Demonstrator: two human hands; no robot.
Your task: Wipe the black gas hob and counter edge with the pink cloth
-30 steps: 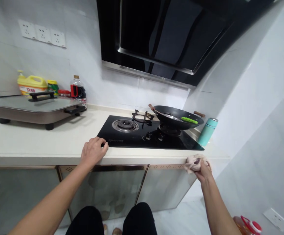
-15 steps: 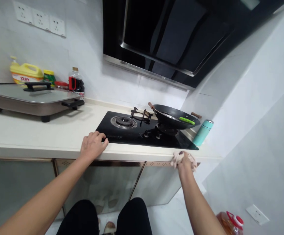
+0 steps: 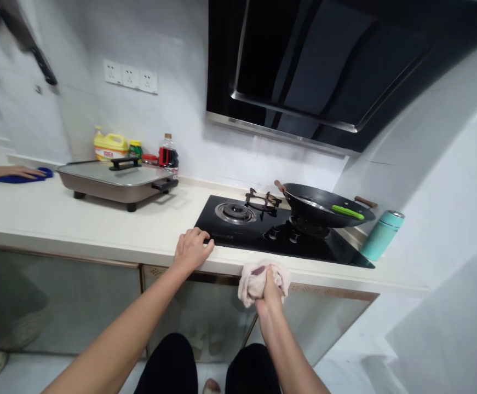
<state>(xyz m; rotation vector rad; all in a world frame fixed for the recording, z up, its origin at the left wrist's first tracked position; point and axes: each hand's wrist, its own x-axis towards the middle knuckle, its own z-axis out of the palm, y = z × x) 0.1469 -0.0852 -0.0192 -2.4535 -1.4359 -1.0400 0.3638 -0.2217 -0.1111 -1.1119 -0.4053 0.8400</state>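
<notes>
My right hand (image 3: 271,287) grips a crumpled pale pink cloth (image 3: 251,282), pressed to the front edge of the counter (image 3: 119,236). Part of the fingers is hidden by the cloth. Resting on the countertop, my left hand (image 3: 193,249) lies with slightly bent fingers at the front left corner of the black glass gas stove (image 3: 238,234); it holds nothing. A dark wok (image 3: 320,210) with wooden handles sits over the right burner, and a utensil with a green handle (image 3: 348,212) lies in it. One pot support (image 3: 263,202) stands at the back of the stove.
Right of the stove stands a turquoise flask (image 3: 381,236). To the left is a lidded electric pan (image 3: 102,186), with bottles and jars behind it. Another person's hand (image 3: 20,172) is on a blue cloth (image 3: 43,174) at far left. The range hood (image 3: 296,65) overhangs the stove.
My right hand has slid the cloth leftward along the counter's front edge. My left hand stays at the stove corner. The view has turned left, bringing the other person's hand into sight.
</notes>
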